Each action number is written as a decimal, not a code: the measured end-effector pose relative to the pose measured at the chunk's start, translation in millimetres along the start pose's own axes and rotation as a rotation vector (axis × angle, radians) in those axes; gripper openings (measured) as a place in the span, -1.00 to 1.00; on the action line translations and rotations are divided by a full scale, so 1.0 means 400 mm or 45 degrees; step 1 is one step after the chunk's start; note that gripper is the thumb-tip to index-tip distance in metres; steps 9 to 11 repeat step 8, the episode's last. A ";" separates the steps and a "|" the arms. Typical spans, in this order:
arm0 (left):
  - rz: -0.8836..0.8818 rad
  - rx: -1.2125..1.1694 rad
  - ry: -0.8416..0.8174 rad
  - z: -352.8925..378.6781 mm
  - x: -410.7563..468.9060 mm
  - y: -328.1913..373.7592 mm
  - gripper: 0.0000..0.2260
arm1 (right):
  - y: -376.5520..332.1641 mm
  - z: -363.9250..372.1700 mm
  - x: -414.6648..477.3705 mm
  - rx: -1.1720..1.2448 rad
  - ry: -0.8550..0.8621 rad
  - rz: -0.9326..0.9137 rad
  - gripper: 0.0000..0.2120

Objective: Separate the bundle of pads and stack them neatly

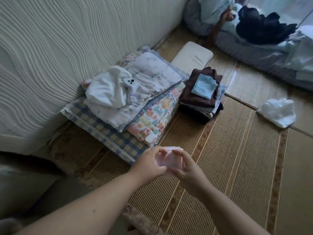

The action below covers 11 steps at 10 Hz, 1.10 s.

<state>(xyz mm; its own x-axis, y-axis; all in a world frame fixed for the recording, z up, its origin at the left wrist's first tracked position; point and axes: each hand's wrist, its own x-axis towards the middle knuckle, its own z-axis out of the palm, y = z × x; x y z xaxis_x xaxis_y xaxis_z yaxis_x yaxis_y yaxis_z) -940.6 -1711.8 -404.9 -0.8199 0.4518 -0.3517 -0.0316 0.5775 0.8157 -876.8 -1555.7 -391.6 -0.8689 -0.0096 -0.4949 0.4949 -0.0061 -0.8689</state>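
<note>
Both hands up in front of me, above the mat (220, 167), near its edge by the folded bedding (135, 102). The bundle (169, 157) sits between them, pale pink, held clear of the mat and not resting on anything. Left hand (150, 164) curled closed on its left side, fingers over the top, thumb underneath. Right hand (184, 165) closed on the right side in the same way, fingertips nearly meeting the left's at the top edge. Most of the bundle is hidden by the fingers; I cannot tell its long axis or how many pads it holds. Judgement: the coming move turns on the seam between my two grips, so the hands should draw apart left and right. Neither hand is nearer. No stack begun on the mat yet.
</note>
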 end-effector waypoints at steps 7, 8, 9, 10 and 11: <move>-0.282 0.300 0.142 0.337 0.244 -0.419 -0.52 | 0.474 -0.102 0.375 -0.969 0.003 0.039 -0.53; -0.347 0.318 0.118 0.329 0.235 -0.386 -0.52 | 0.444 -0.101 0.346 -1.042 0.047 -0.014 -0.48; -0.347 0.318 0.118 0.329 0.235 -0.386 -0.52 | 0.444 -0.101 0.346 -1.042 0.047 -0.014 -0.48; -0.347 0.318 0.118 0.329 0.235 -0.386 -0.52 | 0.444 -0.101 0.346 -1.042 0.047 -0.014 -0.48; -0.347 0.318 0.118 0.329 0.235 -0.386 -0.52 | 0.444 -0.101 0.346 -1.042 0.047 -0.014 -0.48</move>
